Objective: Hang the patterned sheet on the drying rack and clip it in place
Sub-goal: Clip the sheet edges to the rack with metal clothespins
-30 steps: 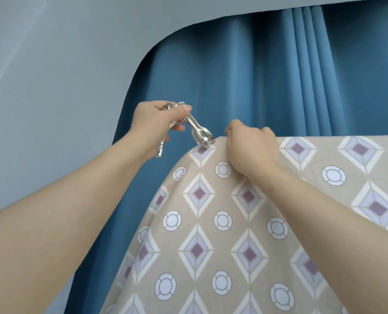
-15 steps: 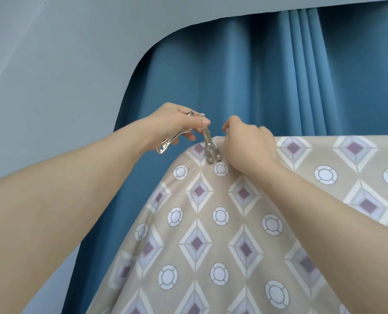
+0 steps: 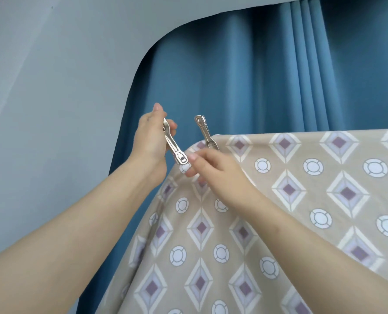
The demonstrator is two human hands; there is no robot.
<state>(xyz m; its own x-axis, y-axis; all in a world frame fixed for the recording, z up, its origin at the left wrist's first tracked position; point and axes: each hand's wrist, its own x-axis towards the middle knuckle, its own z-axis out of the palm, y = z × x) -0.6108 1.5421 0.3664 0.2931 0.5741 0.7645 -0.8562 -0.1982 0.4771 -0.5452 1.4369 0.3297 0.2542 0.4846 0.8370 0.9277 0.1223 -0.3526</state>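
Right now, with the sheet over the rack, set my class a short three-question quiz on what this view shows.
1. True or false: the curtain behind the patterned sheet is red.
2. Which holds the loose clip? A. left hand B. right hand C. neither
3. Fill in: the fastened clip stands up from the sheet's ___ edge.
Key: 1 false (blue); 2 A; 3 top.

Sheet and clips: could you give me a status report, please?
Left hand holds spare clip. Right hand at sheet corner, grip unclear. Fitted clip on top edge. Nothing obstructing.
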